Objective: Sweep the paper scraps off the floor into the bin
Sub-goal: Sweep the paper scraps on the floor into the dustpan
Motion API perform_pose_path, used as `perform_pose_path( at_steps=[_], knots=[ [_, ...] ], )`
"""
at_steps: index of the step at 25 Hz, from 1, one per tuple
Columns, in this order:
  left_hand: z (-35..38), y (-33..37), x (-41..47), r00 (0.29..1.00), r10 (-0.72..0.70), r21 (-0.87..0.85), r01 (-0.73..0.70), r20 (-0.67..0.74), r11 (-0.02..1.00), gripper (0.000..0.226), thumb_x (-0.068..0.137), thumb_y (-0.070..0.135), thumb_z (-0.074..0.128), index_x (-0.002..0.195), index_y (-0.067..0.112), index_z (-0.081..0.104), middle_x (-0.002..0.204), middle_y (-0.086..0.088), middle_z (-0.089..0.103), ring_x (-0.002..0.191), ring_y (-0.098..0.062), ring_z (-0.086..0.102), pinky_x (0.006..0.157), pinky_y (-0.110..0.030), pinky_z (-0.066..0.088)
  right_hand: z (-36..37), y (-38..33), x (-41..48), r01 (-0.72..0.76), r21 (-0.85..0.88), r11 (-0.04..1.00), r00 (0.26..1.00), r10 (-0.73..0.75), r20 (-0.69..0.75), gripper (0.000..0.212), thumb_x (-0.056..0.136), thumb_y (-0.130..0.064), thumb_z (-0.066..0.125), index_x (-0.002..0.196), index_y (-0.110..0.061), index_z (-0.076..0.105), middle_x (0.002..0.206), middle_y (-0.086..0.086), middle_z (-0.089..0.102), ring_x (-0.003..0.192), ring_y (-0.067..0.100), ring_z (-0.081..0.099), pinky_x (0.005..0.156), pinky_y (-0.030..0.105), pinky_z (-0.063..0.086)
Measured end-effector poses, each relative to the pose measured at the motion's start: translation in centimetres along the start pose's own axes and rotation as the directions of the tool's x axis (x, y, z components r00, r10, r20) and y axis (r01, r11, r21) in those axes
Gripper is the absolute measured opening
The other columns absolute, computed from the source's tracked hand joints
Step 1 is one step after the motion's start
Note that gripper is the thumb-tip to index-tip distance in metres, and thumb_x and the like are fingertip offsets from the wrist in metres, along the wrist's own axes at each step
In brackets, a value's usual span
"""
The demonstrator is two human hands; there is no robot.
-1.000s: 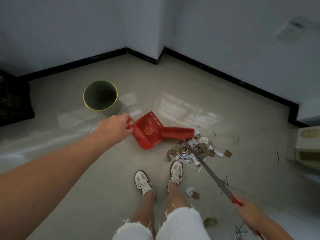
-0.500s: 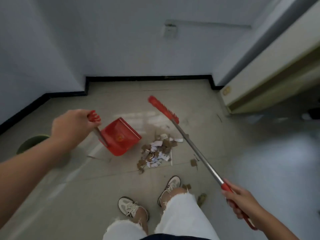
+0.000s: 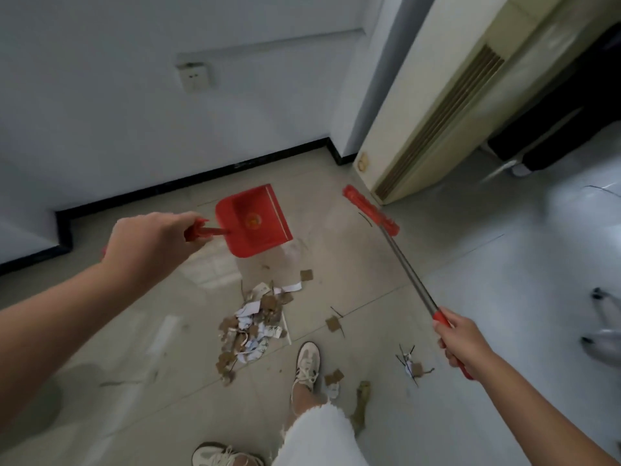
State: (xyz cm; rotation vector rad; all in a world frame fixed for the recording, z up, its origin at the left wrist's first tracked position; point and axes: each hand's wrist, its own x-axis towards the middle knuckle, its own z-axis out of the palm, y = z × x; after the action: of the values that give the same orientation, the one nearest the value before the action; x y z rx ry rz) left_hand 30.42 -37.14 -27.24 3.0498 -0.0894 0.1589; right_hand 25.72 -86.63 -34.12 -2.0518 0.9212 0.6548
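My left hand grips the handle of a red dustpan, held above the floor with its mouth facing right. A red broom with a metal shaft is raised off the floor, and my right hand holds its red grip. A pile of white and brown paper scraps lies on the tiled floor below the dustpan, in front of my shoes. Loose scraps lie to the right of the pile and near my right foot. The bin is out of view.
A cream floor-standing air conditioner stands at the upper right, close to the broom head. White walls with a black skirting run behind. My legs and white shoes are at the bottom. A wall socket sits on the wall.
The view has swung right, so the bin has left the frame. The broom has lifted off the pile and moved right. The dustpan has risen and now hangs beyond the pile.
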Motion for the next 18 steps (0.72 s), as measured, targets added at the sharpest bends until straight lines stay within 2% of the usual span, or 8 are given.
perform_pose_path(
  at_steps=[3, 5, 7, 9, 12, 16, 18],
  knots=[
    [1.8, 4.4, 6.0, 0.994, 0.106, -0.02, -0.105, 0.025, 0.994, 0.022, 0.076, 0.042, 0.076, 0.089, 0.024, 0.074, 0.065, 0.0, 0.069, 0.053, -0.029, 0.064, 0.047, -0.026, 0.042, -3.3, -1.8, 8.5, -0.057, -0.026, 0.998, 0.998, 0.057, -0.016, 0.046, 0.096, -0.013, 0.046, 0.142, -0.02, 0.044, 0.063, 0.011, 0.045, 0.043, 0.016, 0.034, 0.039, 0.023, 0.03],
    [3.4, 7.0, 9.2, 0.989, 0.146, -0.074, -0.143, 0.036, 0.987, 0.023, 0.077, 0.044, 0.073, 0.09, 0.024, 0.074, 0.062, 0.004, 0.067, 0.049, -0.023, 0.061, 0.045, -0.024, 0.042, -3.9, -3.6, 13.7, -0.093, -0.023, 0.995, 0.996, 0.093, -0.009, 0.035, 0.095, -0.01, 0.043, 0.128, -0.013, 0.054, 0.061, 0.01, 0.043, 0.042, 0.016, 0.034, 0.04, 0.023, 0.029],
    [5.7, 9.0, 11.7, 0.979, 0.198, -0.128, -0.192, 0.037, 0.973, 0.028, 0.081, 0.05, 0.063, 0.092, 0.025, 0.074, 0.059, 0.009, 0.065, 0.044, -0.014, 0.058, 0.04, -0.023, 0.045, -3.3, -5.2, 18.6, -0.153, -0.018, 0.988, 0.988, 0.153, -0.008, 0.031, 0.093, -0.007, 0.039, 0.115, -0.008, 0.06, 0.061, 0.011, 0.044, 0.042, 0.016, 0.035, 0.042, 0.024, 0.029],
    [7.7, 10.4, 13.2, 0.968, 0.244, -0.178, -0.228, 0.067, 0.957, 0.039, 0.088, 0.057, 0.05, 0.091, 0.026, 0.073, 0.058, 0.012, 0.063, 0.041, -0.007, 0.055, 0.035, -0.022, 0.045, -1.7, -6.3, 22.3, -0.2, -0.034, 0.979, 0.98, 0.199, -0.02, 0.032, 0.091, -0.006, 0.036, 0.111, -0.006, 0.061, 0.06, 0.013, 0.046, 0.039, 0.017, 0.038, 0.044, 0.025, 0.029],
    [9.9, 10.8, 13.8, 0.953, 0.261, -0.193, -0.231, 0.151, 0.954, 0.048, 0.088, 0.057, 0.035, 0.092, 0.026, 0.072, 0.059, 0.014, 0.063, 0.038, -0.002, 0.052, 0.03, -0.021, 0.043, 2.3, -8.3, 24.5, -0.226, -0.043, 0.973, 0.973, 0.227, 0.035, 0.032, 0.091, -0.004, 0.031, 0.109, -0.008, 0.058, 0.053, 0.011, 0.043, 0.031, 0.014, 0.036, 0.039, 0.019, 0.029],
    [8.5, 8.3, 13.2, 0.954, 0.227, -0.161, -0.197, 0.196, 0.967, 0.044, 0.082, 0.056, 0.042, 0.092, 0.027, 0.074, 0.061, 0.015, 0.065, 0.037, -0.003, 0.051, 0.03, -0.015, 0.036, 6.6, -10.8, 22.9, -0.229, 0.054, 0.972, 0.972, 0.225, 0.062, 0.034, 0.085, 0.003, 0.028, 0.102, -0.01, 0.053, 0.055, 0.01, 0.041, 0.035, 0.012, 0.033, 0.036, 0.014, 0.03],
    [8.0, 5.5, 11.6, 0.967, 0.172, -0.12, -0.151, 0.19, 0.981, 0.046, 0.081, 0.061, 0.043, 0.099, 0.03, 0.073, 0.065, 0.014, 0.067, 0.042, -0.007, 0.055, 0.035, -0.021, 0.045, 7.9, -12.0, 21.0, -0.255, 0.088, 0.963, 0.964, 0.246, 0.101, 0.028, 0.085, 0.004, 0.031, 0.097, -0.008, 0.053, 0.056, 0.01, 0.041, 0.041, 0.014, 0.033, 0.037, 0.014, 0.03]
  ],
)
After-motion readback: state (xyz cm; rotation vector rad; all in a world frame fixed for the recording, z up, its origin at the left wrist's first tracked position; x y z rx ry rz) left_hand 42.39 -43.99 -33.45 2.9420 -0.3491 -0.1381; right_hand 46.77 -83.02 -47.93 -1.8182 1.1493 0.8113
